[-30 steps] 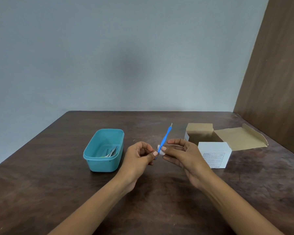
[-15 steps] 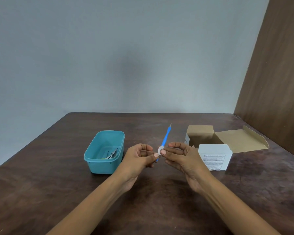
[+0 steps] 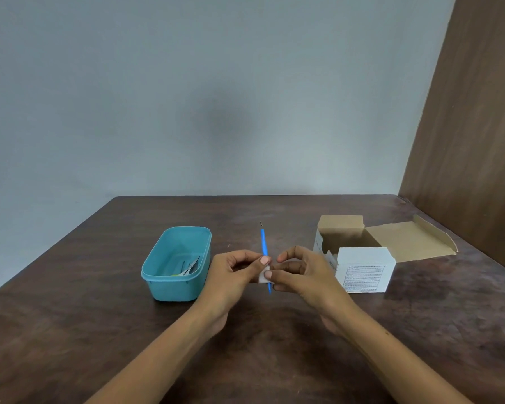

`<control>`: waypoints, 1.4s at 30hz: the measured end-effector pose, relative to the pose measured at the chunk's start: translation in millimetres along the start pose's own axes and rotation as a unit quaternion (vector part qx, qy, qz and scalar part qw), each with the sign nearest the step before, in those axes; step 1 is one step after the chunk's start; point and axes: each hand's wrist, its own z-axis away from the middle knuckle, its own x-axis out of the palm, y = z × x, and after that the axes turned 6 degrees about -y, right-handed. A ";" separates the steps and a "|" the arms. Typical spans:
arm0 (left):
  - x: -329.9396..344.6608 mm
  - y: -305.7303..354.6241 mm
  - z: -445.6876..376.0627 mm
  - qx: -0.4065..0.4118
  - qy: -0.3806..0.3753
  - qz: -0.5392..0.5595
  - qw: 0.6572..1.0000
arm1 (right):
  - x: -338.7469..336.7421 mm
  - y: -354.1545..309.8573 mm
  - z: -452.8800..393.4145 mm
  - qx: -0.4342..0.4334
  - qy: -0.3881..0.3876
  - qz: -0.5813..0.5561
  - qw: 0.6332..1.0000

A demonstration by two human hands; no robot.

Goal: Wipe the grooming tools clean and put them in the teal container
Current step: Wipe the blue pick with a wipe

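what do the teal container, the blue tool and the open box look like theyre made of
Teal container: looks like plastic, smooth with a soft sheen and a moulded rim.
Blue tool: the handle seems plastic, evenly coloured and matte; its thin far tip looks like metal, though too small to be sure.
Open box: cardboard, with raw brown inner flaps and a white printed outside.

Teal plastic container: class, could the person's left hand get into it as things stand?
Probably yes. The teal plastic container stands open beside the left hand, nothing between them, though that hand now pinches a white wipe.
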 end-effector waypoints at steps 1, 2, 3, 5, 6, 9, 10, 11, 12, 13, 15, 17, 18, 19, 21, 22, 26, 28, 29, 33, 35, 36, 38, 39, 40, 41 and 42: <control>-0.6 0.0 -0.4 -0.005 0.007 0.016 1.000 | 0.1 -0.3 0.2 0.007 -0.009 -0.007 1.000; -1.3 0.3 -0.8 -0.011 0.016 0.031 0.999 | -0.2 -0.3 0.5 0.018 -0.021 -0.012 1.000; -1.7 0.8 -1.5 -0.017 0.025 0.045 0.999 | -0.6 -0.3 1.0 0.032 -0.033 -0.016 0.999; -2.5 1.9 -2.6 -0.029 0.039 0.069 0.996 | -1.3 -0.1 2.4 0.063 -0.053 -0.023 0.996; -2.5 2.2 -2.5 -0.035 0.039 0.082 0.995 | -1.8 -0.2 2.8 0.073 -0.058 -0.030 0.995; 0.0 0.0 -1.7 -0.058 0.007 0.122 0.991 | -2.6 -2.1 3.0 0.060 -0.052 -0.088 0.993; 1.6 -0.8 -1.1 -0.063 -0.006 0.134 0.989 | -2.8 -2.9 3.0 0.054 -0.045 -0.114 0.991; 2.9 -1.5 -1.1 -0.066 -0.012 0.149 0.987 | -3.0 -3.7 3.1 0.053 -0.041 -0.137 0.988; 3.4 -1.4 -1.2 -0.068 -0.015 0.161 0.985 | -3.4 -4.2 3.6 0.055 -0.043 -0.150 0.986; 3.7 -1.1 -1.5 -0.069 -0.014 0.169 0.983 | -3.7 -4.7 4.5 0.058 -0.051 -0.151 0.986; 2.4 -0.1 -1.9 -0.070 -0.008 0.181 0.981 | -4.4 -5.8 6.1 0.065 -0.073 -0.124 0.987; 1.0 1.4 -2.0 -0.068 0.000 0.183 0.981 | -5.1 -6.4 6.4 0.072 -0.070 -0.093 0.990; 1.0 2.1 -1.7 -0.065 0.003 0.177 0.982 | -5.9 -6.3 6.2 0.071 -0.058 -0.081 0.992; 1.4 2.5 -1.5 -0.061 0.007 0.167 0.984 | -7.0 -6.1 5.5 0.067 -0.045 -0.070 0.994; 2.5 3.4 -1.0 -0.050 0.020 0.144 0.988 | -9.8 -6.3 4.2 0.057 -0.031 -0.062 0.996; 2.7 3.7 -0.9 -0.044 0.029 0.137 0.989 | -11.1 -6.7 3.9 0.052 -0.029 -0.064 0.996; 2.5 4.9 -1.5 -0.031 0.049 0.113 0.992 | -14.5 -9.9 2.1 0.034 -0.033 -0.052 0.998; 2.2 5.7 -1.4 -0.028 0.050 0.106 0.993 | -16.1 -11.9 1.4 0.027 -0.032 -0.049 0.998; 2.0 6.1 -1.5 -0.028 0.051 0.103 0.993 | -16.7 -12.6 1.5 0.026 -0.035 -0.049 0.998; 2.0 6.4 -1.5 -0.026 0.057 0.102 0.993 | -12.2 -11.1 3.0 0.002 -0.044 -0.005 0.999; 2.9 6.1 -0.5 -0.029 0.048 0.114 0.992 | -6.9 -7.6 3.3 -0.027 -0.034 0.029 0.999; 3.7 5.7 0.3 -0.031 0.040 0.119 0.992 | -4.7 -6.0 3.4 -0.043 -0.026 0.041 0.998; 5.4 3.8 1.6 -0.034 0.028 0.120 0.992 | -1.9 -3.8 3.6 -0.069 -0.005 0.057 0.996; 6.1 3.0 1.8 -0.034 0.027 0.119 0.992 | -0.9 -2.9 3.6 -0.080 0.009 0.061 0.995; 6.5 2.2 2.2 -0.035 0.026 0.119 0.992 | -0.1 -1.7 3.5 -0.089 0.027 0.065 0.994; 7.1 1.8 2.2 -0.036 0.027 0.120 0.992 | 0.4 -0.9 3.2 -0.095 0.050 0.072 0.992; 7.5 1.7 2.5 -0.036 0.028 0.122 0.992 | 0.7 -0.5 3.2 -0.098 0.069 0.078 0.990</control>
